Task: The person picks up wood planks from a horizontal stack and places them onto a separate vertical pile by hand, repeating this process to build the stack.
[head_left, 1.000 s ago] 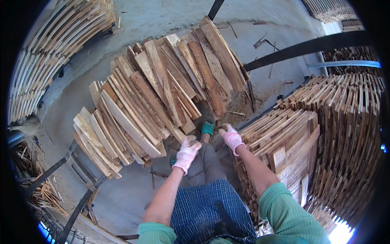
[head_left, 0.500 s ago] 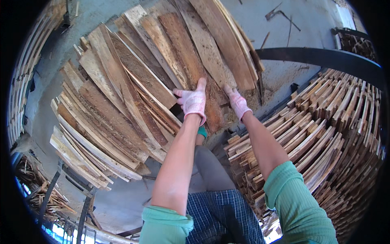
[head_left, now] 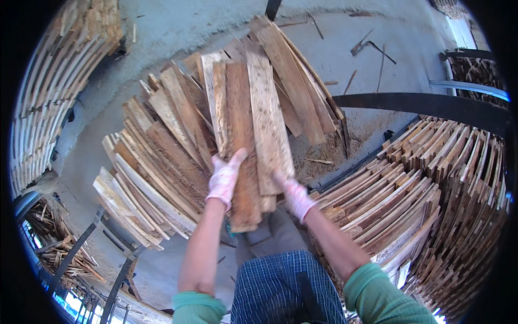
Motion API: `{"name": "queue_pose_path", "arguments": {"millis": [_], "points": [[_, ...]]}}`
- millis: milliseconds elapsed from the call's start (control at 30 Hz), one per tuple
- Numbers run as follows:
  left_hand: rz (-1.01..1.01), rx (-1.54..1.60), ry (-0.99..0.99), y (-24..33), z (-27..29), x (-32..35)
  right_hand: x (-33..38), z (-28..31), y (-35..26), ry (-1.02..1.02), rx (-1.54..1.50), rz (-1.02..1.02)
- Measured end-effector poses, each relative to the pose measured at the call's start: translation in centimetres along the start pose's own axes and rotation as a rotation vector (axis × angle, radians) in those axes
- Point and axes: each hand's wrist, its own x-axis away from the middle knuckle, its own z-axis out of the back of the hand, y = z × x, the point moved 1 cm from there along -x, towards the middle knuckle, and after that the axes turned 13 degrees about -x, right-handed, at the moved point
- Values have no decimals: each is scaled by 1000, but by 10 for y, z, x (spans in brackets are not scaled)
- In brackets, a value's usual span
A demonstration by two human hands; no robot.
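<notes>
Gloved in pale pink, my left hand (head_left: 225, 177) grips the left side of a small bunch of wooden boards, its thumb lying across a reddish-brown board (head_left: 241, 129). My right hand (head_left: 292, 193), slightly smeared, holds the right edge of the bunch at a pale speckled board (head_left: 270, 129). A narrow light board (head_left: 219, 102) shows along the bunch's left side. The near ends of the boards reach toward my legs and hang over the floor. My palms and most fingertips are hidden. To the left, a fanned pile of boards (head_left: 167, 146) lies beneath and beside the bunch.
More boards (head_left: 297, 75) lean together at the far right of the pile. Dense stacks of slats (head_left: 388, 194) stand to the right, another stack (head_left: 65, 92) to the left. A dark metal bar (head_left: 421, 101) juts in from the right. Sawdust and splinters (head_left: 321, 162) litter the grey floor.
Both hands have drawn the bunch of boards toward me and lifted it off the pile. The reddish-brown and speckled boards now lie closer together, separate from the boards left behind.
</notes>
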Motion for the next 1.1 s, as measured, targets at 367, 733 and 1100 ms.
{"name": "queue_pose_path", "arguments": {"millis": [367,733,1100], "points": [[72,-549,65,-95,139,2,13,-219,198,-230,-989,-299],[45,-154,-216,-130,150,-45,-49,-90,174,35,-289,101],[-16,56,-313,-156,90,-4,-68,-111,171,13,-495,252]]}}
